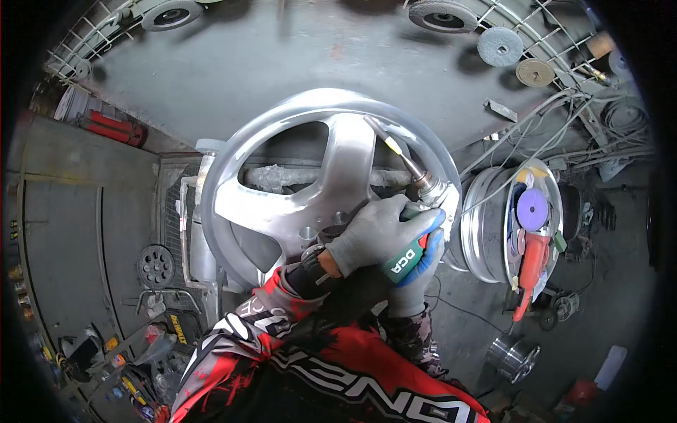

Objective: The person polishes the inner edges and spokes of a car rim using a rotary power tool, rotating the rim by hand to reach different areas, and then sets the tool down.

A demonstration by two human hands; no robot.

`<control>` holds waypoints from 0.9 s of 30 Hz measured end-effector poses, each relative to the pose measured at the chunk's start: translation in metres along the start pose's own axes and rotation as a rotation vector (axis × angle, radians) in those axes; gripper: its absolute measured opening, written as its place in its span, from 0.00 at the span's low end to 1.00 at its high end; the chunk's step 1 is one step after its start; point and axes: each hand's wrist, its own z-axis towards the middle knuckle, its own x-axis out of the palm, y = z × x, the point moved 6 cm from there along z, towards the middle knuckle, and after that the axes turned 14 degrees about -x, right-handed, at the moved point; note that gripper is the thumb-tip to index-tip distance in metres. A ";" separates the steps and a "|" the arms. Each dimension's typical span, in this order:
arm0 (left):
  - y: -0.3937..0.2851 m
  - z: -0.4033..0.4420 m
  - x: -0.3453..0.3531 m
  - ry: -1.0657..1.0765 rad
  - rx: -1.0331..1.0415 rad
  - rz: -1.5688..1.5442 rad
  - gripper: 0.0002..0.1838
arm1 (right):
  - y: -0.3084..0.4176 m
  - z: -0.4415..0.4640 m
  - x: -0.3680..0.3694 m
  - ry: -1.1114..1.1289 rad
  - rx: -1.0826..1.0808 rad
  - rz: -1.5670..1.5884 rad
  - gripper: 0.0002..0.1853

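A silver alloy wheel with broad spokes sits in front of me, its face towards me. Both gloved hands are closed around a green DCA die grinder. My left hand wraps over the top of its body, and a dark band circles that wrist. My right hand grips it from the right and below, partly hidden behind the tool. The grinder's long, thin bit reaches up and left across the opening beside the upper spoke; its tip appears close to the spoke, but contact I cannot tell.
At right, a red angle grinder and a purple disc rest on another rim. Cables hang at upper right. Abrasive discs line the wire rack above. A small chrome part lies on the floor.
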 end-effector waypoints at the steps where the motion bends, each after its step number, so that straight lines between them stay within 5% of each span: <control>1: 0.000 0.000 0.002 0.041 -0.006 -0.037 0.19 | -0.001 -0.001 0.001 -0.003 0.001 0.002 0.34; 2: 0.005 -0.002 -0.001 0.043 -0.010 -0.033 0.19 | -0.005 -0.004 0.003 -0.060 0.067 0.111 0.34; 4: -0.007 -0.022 -0.009 -0.181 0.499 0.435 0.18 | -0.013 -0.010 0.005 -0.119 0.136 0.226 0.34; 5: -0.009 -0.026 -0.010 -0.177 0.498 0.442 0.18 | -0.017 -0.013 0.005 -0.114 0.154 0.176 0.34; 7: 0.009 -0.020 -0.022 -0.091 -0.004 -0.051 0.16 | -0.022 -0.014 0.003 -0.114 0.163 0.133 0.35; 8: 0.010 -0.019 -0.021 -0.086 -0.045 -0.019 0.16 | -0.023 -0.013 0.003 -0.110 0.170 0.164 0.35; 12: 0.009 -0.003 -0.005 -0.057 0.099 0.071 0.29 | -0.011 -0.009 0.004 -0.193 0.157 0.185 0.35; 14: -0.008 -0.010 0.007 -0.076 0.464 0.457 0.23 | -0.014 -0.008 0.003 -0.139 0.137 0.317 0.35; 16: -0.005 -0.014 -0.003 -0.085 0.355 0.357 0.24 | -0.016 -0.010 0.008 -0.085 0.120 0.456 0.35; 18: -0.009 -0.019 -0.014 -0.090 0.244 0.259 0.26 | -0.018 -0.015 0.008 -0.117 0.155 0.176 0.37; 20: 0.008 -0.017 -0.023 -0.038 -0.232 0.068 0.28 | -0.042 -0.023 -0.011 -0.123 0.182 0.221 0.36; 24: 0.011 -0.013 -0.014 -0.035 -0.205 0.043 0.29 | -0.034 -0.019 -0.006 -0.197 0.177 0.305 0.36; 26: -0.007 -0.010 -0.006 -0.001 0.133 0.328 0.29 | -0.024 -0.016 0.000 -0.233 0.176 0.356 0.32; 27: -0.009 -0.009 -0.005 0.003 0.132 0.333 0.29 | -0.022 -0.015 0.001 -0.261 0.183 0.404 0.28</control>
